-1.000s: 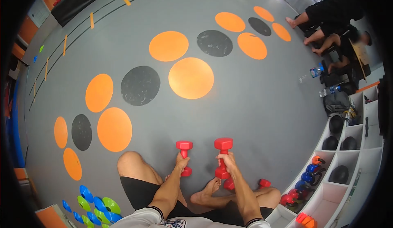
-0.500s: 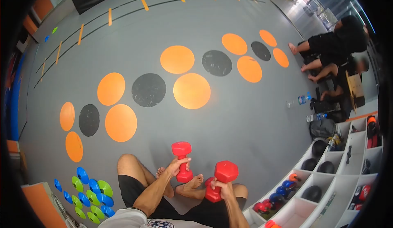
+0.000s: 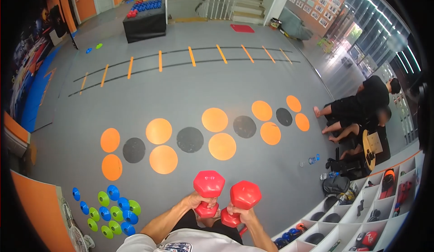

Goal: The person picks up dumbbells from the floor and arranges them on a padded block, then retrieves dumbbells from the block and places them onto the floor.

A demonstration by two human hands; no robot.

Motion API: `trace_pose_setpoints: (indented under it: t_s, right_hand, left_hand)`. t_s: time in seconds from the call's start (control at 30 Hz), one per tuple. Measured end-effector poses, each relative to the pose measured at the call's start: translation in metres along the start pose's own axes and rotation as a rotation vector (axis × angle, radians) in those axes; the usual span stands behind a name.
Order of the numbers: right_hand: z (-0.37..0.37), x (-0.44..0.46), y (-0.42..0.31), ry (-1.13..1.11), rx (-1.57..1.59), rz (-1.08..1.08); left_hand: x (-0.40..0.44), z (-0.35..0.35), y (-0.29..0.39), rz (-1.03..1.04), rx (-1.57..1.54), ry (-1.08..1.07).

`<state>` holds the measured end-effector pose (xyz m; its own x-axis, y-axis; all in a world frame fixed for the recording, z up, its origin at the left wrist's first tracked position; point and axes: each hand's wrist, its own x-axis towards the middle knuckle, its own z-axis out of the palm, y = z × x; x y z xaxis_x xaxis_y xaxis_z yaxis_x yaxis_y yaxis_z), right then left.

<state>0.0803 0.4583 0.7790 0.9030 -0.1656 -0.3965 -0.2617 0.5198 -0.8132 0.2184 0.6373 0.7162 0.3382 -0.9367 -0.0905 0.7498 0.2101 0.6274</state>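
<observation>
Two red dumbbells are held up side by side in front of my chest. My left hand [image 3: 199,201] is wrapped round the handle of the left dumbbell [image 3: 209,183]. My right hand [image 3: 242,212] grips the right dumbbell [image 3: 245,194], which tilts a little to the right. The upper heads of the two dumbbells are close together but apart. Below them my black shorts [image 3: 199,227] and part of a foot show. Another red piece is partly visible beneath the right dumbbell.
Orange and black floor circles [image 3: 222,146] cross the grey floor. Blue and green cones [image 3: 116,213] lie at lower left, near a fan [image 3: 79,240]. White shelves [image 3: 375,202] with balls and kettlebells stand at lower right. Two people in black [image 3: 357,103] sit at right.
Both dumbbells have risen towards the camera and come closer together. The view has tilted up, so the stairs, the far wall and the whole floor ladder now show.
</observation>
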Motion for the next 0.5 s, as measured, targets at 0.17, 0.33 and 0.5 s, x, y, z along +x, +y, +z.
trace_pose_setpoints:
  t_s: [0.17, 0.33, 0.5]
  right_hand:
    - [0.074, 0.011, -0.059, -0.167, -0.044, -0.189]
    - [0.119, 0.035, -0.080, -0.212, -0.180, -0.356]
    - [0.167, 0.077, -0.107, -0.263, -0.297, -0.365]
  left_hand:
    - [-0.038, 0.046, 0.096, 0.117, 0.133, -0.005]
    - [-0.062, 0.031, 0.146, 0.339, 0.319, -0.084]
    - [-0.065, 0.014, 0.184, 0.397, 0.242, 0.038]
